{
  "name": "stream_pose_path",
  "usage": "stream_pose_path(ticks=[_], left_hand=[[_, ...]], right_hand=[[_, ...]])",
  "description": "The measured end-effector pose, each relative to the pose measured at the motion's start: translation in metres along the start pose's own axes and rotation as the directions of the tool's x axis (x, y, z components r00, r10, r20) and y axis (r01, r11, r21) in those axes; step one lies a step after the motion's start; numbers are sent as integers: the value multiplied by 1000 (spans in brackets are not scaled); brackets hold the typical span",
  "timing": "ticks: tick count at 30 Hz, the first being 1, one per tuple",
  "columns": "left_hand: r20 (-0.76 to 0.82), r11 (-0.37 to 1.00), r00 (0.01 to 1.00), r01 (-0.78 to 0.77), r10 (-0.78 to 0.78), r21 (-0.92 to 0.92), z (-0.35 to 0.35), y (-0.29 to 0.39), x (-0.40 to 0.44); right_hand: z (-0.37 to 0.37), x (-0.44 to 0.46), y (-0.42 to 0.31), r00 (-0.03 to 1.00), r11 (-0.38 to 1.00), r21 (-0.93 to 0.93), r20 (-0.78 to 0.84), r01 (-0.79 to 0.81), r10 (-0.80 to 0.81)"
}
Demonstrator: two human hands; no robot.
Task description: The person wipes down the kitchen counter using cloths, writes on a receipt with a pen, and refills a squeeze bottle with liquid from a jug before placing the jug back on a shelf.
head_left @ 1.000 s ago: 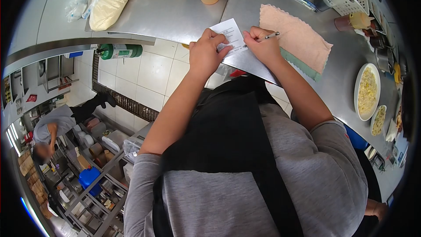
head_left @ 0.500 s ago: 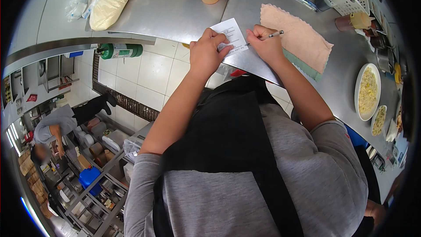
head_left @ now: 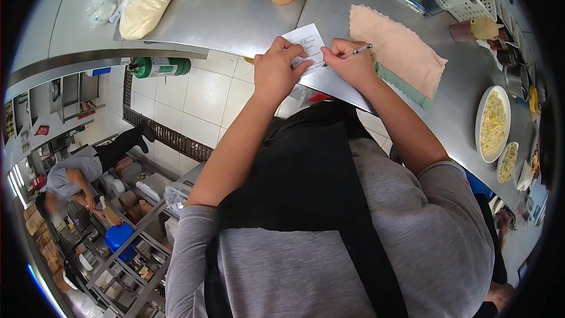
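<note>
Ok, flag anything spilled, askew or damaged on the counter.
I see no clear spill or damage. Only mildly untidy: the pink cloth lies at a slant, a green layer sticking out along its near edge.

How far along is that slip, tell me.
Already done: the paper slip lies on the counter, steadied by the left hand. In hand: the right hand holds the pen at the slip, apparently writing. To go: probably finishing the entry, then lifting the pen; the marks are too small to read.
</note>
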State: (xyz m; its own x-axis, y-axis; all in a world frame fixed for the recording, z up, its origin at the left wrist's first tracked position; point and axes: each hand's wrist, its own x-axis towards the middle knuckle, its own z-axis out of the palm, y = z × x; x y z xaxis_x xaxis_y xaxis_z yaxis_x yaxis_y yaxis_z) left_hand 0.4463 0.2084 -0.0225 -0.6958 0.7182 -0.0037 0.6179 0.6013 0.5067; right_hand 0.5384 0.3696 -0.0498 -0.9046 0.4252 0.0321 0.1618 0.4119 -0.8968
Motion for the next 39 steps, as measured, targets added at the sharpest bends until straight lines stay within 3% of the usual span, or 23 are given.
stream_pose_path(ticks=[39], left_hand=[[12, 1000, 1000, 2, -2, -8, -1, 0, 1]], right_hand=[[0, -2, -1, 998, 999, -36, -55, 16, -18]])
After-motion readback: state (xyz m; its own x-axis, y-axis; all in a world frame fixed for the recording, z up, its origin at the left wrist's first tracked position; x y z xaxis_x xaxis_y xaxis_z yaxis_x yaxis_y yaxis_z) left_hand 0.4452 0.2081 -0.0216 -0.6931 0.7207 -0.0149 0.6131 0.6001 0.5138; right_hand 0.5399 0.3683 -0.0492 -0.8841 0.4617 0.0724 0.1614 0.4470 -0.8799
